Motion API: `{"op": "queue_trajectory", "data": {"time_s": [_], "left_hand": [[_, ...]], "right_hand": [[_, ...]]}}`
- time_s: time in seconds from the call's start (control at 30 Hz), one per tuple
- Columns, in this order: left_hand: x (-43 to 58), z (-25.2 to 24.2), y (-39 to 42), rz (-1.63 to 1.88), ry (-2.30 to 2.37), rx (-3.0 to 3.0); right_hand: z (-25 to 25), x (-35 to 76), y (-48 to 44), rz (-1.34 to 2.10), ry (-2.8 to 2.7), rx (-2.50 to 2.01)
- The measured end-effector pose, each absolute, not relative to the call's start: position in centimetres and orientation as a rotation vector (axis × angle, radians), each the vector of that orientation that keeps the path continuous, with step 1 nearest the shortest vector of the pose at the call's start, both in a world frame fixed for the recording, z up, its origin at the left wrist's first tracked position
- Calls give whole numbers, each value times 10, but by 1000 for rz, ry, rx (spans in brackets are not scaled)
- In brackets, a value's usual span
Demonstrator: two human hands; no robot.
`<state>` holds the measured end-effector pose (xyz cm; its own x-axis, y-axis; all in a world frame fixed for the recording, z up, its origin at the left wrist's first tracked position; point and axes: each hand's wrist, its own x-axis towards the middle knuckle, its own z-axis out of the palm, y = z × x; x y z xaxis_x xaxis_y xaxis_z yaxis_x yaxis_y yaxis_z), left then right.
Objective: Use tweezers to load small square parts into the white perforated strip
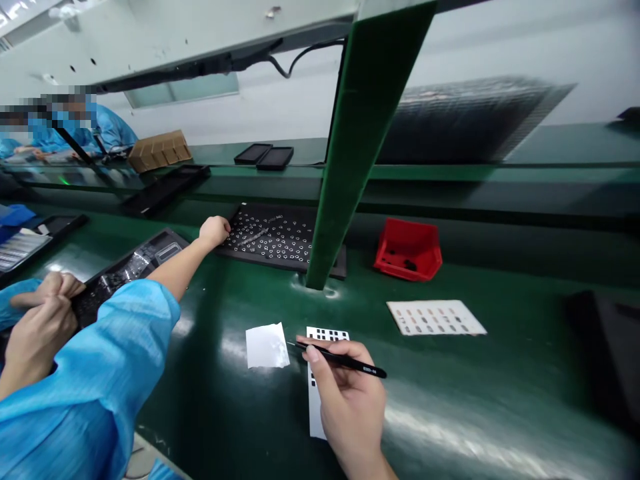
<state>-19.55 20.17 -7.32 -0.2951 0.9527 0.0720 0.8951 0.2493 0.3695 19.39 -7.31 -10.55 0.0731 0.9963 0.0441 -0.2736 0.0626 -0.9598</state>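
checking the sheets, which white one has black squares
The narrow card under the right hand, printed with black squares; the loose sheet beside it is plain, the wider one has rows of brownish marks.

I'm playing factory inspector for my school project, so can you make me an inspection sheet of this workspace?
surface: green work bench, shiny with glare.
job's things: black tweezers, tips beside a white paper piece; white card with black squares; black tray of small metal pieces.
clutter: red plastic bin; white printed sheet.
hands: left hand at the tray's edge; right hand holds the tweezers.
cables: black cable overhead.
surroundings: green post; co-worker's hands at left.
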Motion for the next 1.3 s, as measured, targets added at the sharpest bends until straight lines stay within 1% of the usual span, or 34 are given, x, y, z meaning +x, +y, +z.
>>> {"op": "queue_trajectory", "data": {"time_s": [0.1,0.23,0.33,0.47,0.57,0.63,0.7,0.8,0.9,1.17,1.3], "left_hand": [[-198,-72,204,387,2358,1754],[-197,-69,200,376,2347,1790],[-193,-59,196,470,2366,1816],[-181,-38,178,713,2417,1841],[-175,-24,143,852,2397,1868],[-178,-21,108,852,2376,1876],[-187,-21,69,767,2364,1857],[-205,-29,16,546,2368,1801],[-218,-43,-17,328,2372,1787],[-208,-74,-32,-74,2515,1823],[-203,-80,-30,-188,2501,1823]], "right_hand": [[-100,192,-73,1239,-975,-983],[-96,190,-72,1199,-983,-959],[-98,190,-72,1215,-993,-960],[-98,192,-72,1216,-977,-981],[-94,193,-70,1196,-958,-1017],[-91,194,-70,1188,-940,-1032],[-88,195,-70,1167,-907,-1046],[-84,195,-74,1142,-880,-1069],[-82,193,-79,1127,-903,-1051],[-92,186,-78,1127,-917,-1063],[-94,184,-80,1129,-962,-1060]]}}
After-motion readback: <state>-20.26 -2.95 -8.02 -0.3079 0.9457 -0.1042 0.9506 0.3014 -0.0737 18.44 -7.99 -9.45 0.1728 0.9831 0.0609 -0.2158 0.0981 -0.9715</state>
